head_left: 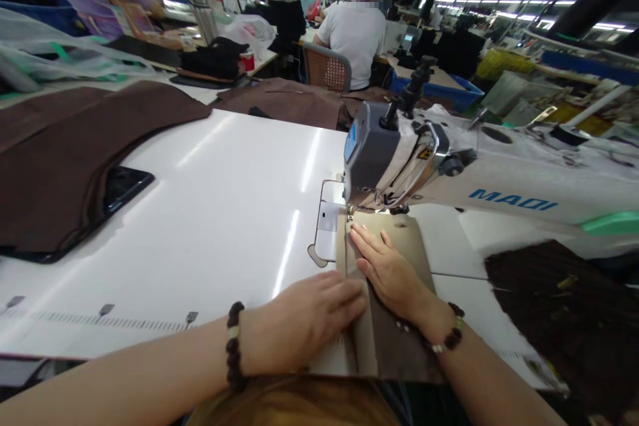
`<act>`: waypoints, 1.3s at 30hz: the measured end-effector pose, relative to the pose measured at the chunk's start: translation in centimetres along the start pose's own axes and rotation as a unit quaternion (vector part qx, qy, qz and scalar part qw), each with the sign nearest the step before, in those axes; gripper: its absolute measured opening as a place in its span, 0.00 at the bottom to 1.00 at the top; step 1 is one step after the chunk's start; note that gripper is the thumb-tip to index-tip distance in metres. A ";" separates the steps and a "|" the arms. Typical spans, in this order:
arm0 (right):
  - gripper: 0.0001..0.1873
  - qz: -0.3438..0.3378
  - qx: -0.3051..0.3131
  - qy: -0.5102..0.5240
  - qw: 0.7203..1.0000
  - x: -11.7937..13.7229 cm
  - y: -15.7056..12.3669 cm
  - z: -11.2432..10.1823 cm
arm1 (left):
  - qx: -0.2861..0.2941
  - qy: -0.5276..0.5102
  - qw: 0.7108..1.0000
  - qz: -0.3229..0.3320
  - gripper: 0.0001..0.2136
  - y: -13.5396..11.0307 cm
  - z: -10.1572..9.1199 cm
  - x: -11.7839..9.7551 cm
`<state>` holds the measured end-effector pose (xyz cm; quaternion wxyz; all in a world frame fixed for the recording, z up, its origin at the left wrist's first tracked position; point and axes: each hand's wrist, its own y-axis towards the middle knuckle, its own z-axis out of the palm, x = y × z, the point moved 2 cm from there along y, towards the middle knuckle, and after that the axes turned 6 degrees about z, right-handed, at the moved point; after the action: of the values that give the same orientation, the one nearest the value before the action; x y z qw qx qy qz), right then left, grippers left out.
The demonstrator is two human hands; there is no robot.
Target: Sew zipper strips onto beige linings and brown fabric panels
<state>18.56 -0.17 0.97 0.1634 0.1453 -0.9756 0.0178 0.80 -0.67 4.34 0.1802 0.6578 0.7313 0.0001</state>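
A brown fabric piece with a lighter beige side (412, 246) lies under the presser foot of a white sewing machine (504, 193), and its long left edge is folded over. My right hand (387, 273) rests flat on the fabric, fingers stretched towards the needle area and fingertips just short of the foot. Nearer my body, my left hand (314, 316) has its fingers bent and closed around the folded edge; its thumb is hidden. The fabric hangs to the table's front edge. Dark bead bracelets circle both wrists.
Stacked brown fabric panels (54, 160) cover the table's left side, partly over a dark glossy flat object (127, 186). Dark brown cloth (564, 319) lies on the right. Beyond the table, a person in a white shirt (354, 40) sits on a chair (327, 68).
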 end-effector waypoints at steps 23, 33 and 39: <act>0.25 -0.025 0.038 -0.036 0.998 2.1 -1.9 -0.1 | 0.033 -0.124 0.991 0.029 0.11 -2.0 0.4 -3.7; 0.19 -0.072 0.132 0.238 0.960 6.3 -11.4 -1.0 | -0.009 0.114 0.993 -0.019 0.14 -0.6 3.6 -0.1; 0.11 0.203 -0.289 0.102 0.930 -3.6 -15.2 -7.0 | -0.091 0.130 0.987 -0.015 0.16 -1.1 5.2 0.5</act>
<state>28.40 -13.15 6.28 0.2896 -0.1119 -0.9255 -0.2170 1.07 -1.60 -0.96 0.1427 0.6220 0.7552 0.1498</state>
